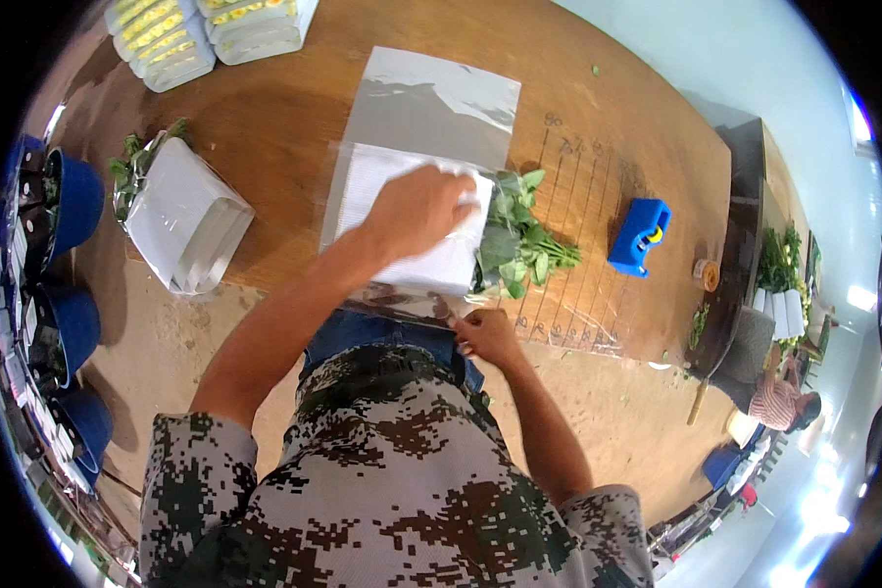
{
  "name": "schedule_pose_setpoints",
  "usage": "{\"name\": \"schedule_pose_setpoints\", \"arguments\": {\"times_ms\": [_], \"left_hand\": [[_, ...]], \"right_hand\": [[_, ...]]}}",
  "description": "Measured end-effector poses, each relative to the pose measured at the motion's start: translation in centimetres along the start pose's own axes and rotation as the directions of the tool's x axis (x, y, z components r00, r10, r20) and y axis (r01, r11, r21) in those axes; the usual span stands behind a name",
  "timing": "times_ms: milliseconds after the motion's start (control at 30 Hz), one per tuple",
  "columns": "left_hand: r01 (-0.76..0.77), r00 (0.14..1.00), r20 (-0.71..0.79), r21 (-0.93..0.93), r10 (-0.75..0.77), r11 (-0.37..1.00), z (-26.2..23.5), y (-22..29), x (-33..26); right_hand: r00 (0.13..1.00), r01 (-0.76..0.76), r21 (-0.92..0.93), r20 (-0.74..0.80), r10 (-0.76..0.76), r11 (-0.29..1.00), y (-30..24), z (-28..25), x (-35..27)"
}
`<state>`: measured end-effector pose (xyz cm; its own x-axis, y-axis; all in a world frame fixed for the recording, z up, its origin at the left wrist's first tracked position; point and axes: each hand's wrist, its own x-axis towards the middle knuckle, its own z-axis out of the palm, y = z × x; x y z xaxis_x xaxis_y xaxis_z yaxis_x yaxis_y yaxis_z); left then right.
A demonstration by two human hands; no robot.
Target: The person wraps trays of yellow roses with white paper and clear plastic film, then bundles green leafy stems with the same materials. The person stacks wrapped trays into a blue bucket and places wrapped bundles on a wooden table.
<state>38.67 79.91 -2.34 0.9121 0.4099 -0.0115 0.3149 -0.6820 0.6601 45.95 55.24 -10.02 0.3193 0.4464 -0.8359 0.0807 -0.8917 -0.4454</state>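
Observation:
A bundle of leafy stems (525, 240) lies on the wooden table, its upper part covered by white ribbed wrapping paper (358, 186) with clear plastic film (431, 98) under and beyond it. Above the paper is my left hand (416, 214), its fingers bent and smeared by motion; whether they hold anything is unclear. At the table's near edge my right hand (488, 335) is closed, its fingers pinching the near edge of the film, beside the stems. The flower heads are hidden by the paper.
Left of me lies a stack of wrapped bouquets (181, 216); packed yellow flowers (157, 39) stand at the far left. A blue tape dispenser (640, 237) and a tape roll (706, 274) sit right, past marked lines. Blue buckets (69, 333) line the left floor. A person (779, 404) works at far right.

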Motion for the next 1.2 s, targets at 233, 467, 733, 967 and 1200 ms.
{"name": "schedule_pose_setpoints", "arguments": {"times_ms": [233, 467, 733, 967, 1200], "left_hand": [[0.175, 0.913, 0.328, 0.223, -0.243, 0.959, 3.4, -7.3, 6.0], [0.135, 0.958, 0.242, 0.091, -0.153, 0.987, -7.2, -3.2, -0.4], [0.179, 0.650, -0.707, -0.214, -0.278, 0.960, -19.7, -1.6, -19.5], [0.264, 0.042, -0.661, -0.715, -0.749, 0.647, -19.3, -9.9, -27.5], [0.230, 0.218, -0.564, -0.763, -0.796, 0.604, -18.8, -20.8, -30.9]], "right_hand": [[0.885, 0.071, 0.926, 0.113, -0.452, 0.370, -0.5, 9.3, 5.0], [0.854, 0.312, 0.945, -0.234, -0.465, 0.098, -6.1, 8.1, -1.3], [0.495, 0.869, 0.151, -0.263, -0.828, 0.471, -18.9, 1.4, -3.1], [0.437, 0.761, 0.403, 0.260, -0.861, 0.508, -40.3, 13.4, -1.0], [0.528, 0.302, 0.515, 0.610, -0.591, 0.802, -45.3, 18.1, 2.6]]}}
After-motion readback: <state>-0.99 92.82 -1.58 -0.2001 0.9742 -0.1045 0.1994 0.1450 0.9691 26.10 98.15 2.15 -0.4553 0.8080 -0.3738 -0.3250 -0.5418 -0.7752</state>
